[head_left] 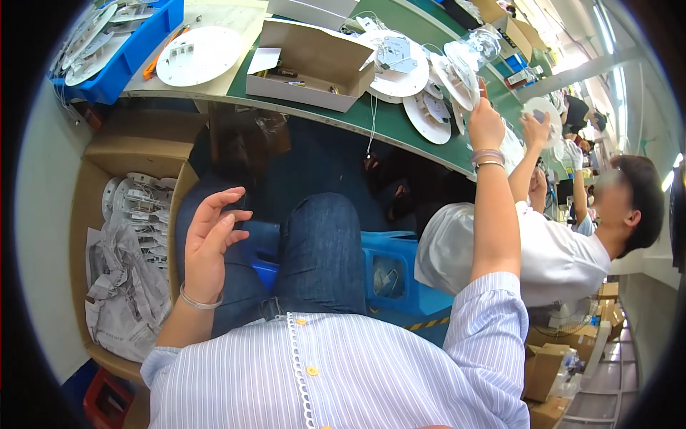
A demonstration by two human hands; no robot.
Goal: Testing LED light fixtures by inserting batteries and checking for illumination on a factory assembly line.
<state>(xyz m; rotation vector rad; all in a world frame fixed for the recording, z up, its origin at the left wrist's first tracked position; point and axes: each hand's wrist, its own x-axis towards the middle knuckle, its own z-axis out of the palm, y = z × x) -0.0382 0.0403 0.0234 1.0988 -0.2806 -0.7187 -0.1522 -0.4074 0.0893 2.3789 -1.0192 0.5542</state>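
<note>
My right hand [486,127] reaches out over the green bench at the right. Its fingers close on the rim of a tilted white round lamp plate [456,77]; part of the grip is hidden behind the hand. More white round plates with small parts and wires lie close by, one bearing a metallic board [395,58] and another leaning over the bench edge [427,116]. Above my lap hovers my left hand [211,239], fingers loosely bent and apart, with nothing in it.
An open grey-white cardboard box [309,68] with small parts stands on the bench [243,80]. A white disc [201,57] and a blue crate [132,53] sit left. A carton [89,193] of plates stands beside my left arm. At right, a co-worker [550,250] holds another disc [544,116].
</note>
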